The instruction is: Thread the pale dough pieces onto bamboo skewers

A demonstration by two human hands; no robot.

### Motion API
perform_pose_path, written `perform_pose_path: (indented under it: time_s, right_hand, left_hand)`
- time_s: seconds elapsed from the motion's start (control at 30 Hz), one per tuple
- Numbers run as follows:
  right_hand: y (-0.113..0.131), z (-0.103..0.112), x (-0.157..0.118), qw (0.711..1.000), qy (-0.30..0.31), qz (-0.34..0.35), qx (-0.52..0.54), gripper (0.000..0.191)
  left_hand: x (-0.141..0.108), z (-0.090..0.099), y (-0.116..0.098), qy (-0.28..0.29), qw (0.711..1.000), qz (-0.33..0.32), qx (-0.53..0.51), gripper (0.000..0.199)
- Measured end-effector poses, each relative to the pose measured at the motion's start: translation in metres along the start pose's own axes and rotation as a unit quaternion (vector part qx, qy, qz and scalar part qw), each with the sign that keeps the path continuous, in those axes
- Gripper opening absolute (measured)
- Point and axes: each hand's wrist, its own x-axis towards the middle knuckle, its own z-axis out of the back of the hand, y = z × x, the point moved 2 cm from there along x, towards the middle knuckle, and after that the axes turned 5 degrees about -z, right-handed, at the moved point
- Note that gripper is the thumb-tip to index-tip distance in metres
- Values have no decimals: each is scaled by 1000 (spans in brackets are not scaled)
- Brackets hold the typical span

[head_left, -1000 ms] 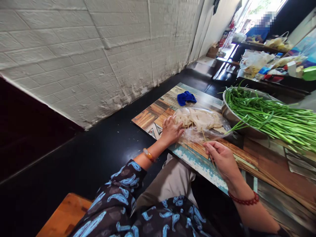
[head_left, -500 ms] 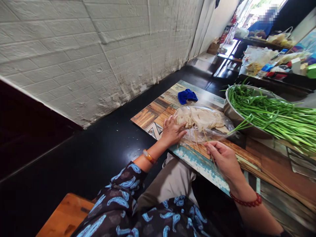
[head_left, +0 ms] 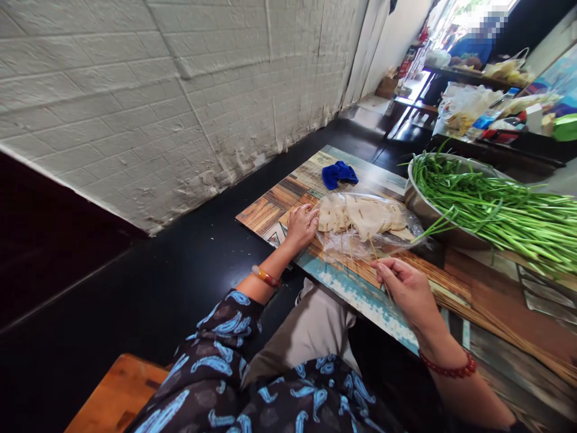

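My right hand (head_left: 402, 287) pinches a thin wooden skewer (head_left: 374, 249), whose upper end reaches the front of some flat, pale, folded food sheets (head_left: 376, 215). They look like tofu skin, though I cannot be sure. Several other skewers (head_left: 341, 245) stick out of the sheets toward me. Beneath the food lies a clear plastic bag (head_left: 336, 248). At the left end of the sheets rests my left hand (head_left: 302, 228), its fingers loosely bent and touching that edge; nothing shows gripped in them. More loose skewers (head_left: 505, 328) lie along the table's front right.
A metal bowl (head_left: 417, 198) heaped with long green stalks (head_left: 500, 210) stands on the right of the patterned table (head_left: 270, 207). Behind the food lies a blue cloth (head_left: 339, 174). A white brick-pattern wall (head_left: 216, 102) runs along the left. A person in blue is far back.
My left hand has slid left off the top of the food sheets to their left end, its fingers less spread. My right hand keeps its pinch on the skewer, almost still.
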Motion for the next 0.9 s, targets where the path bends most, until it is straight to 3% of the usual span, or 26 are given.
perform_pose_path:
  time_s: [0.9]
  right_hand:
    - [6, 1, -9, 1000, -6, -2, -1, 34]
  left_hand:
    - [-5, -1, 2, -56, 998, -22, -16, 37]
